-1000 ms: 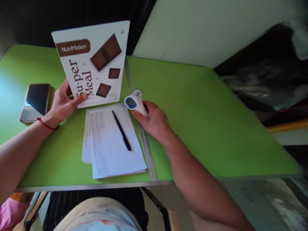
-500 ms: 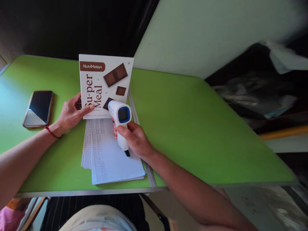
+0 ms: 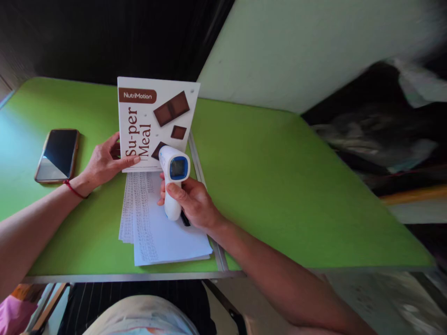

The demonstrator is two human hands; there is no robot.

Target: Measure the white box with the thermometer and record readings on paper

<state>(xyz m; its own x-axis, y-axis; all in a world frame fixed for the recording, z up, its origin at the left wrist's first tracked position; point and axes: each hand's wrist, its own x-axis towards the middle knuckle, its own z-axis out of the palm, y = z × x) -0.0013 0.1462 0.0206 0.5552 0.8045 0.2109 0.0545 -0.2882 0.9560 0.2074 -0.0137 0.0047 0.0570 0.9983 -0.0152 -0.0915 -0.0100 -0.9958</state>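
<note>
My left hand (image 3: 106, 160) grips the lower left edge of a white box (image 3: 139, 125), its thumb across the front and its fingers behind. The box reads "NutriMotion Su-per Meal" and has brown chocolate pieces printed on it. My right hand (image 3: 190, 197) is closed round the handle of a white infrared thermometer (image 3: 171, 160). Its blue-rimmed screen faces me, and its front end points at the lower part of the box. Beneath both lies a stack of papers (image 3: 174, 246) with small handwriting. A black pen-like thing (image 3: 185, 218) shows partly beside the handle.
A phone (image 3: 57, 156) lies face up on the green table (image 3: 272, 195), left of my left hand. A metal seam (image 3: 197, 158) crosses the table. Behind stand a dark panel (image 3: 104, 37) and a pale wall (image 3: 279, 51). Plastic bags (image 3: 380, 135) lie beyond the right edge.
The thermometer has turned a little more upright in my right hand, its handle end swinging left. Its screen looks lighter. The box stays in my left hand while the view shifts slightly.
</note>
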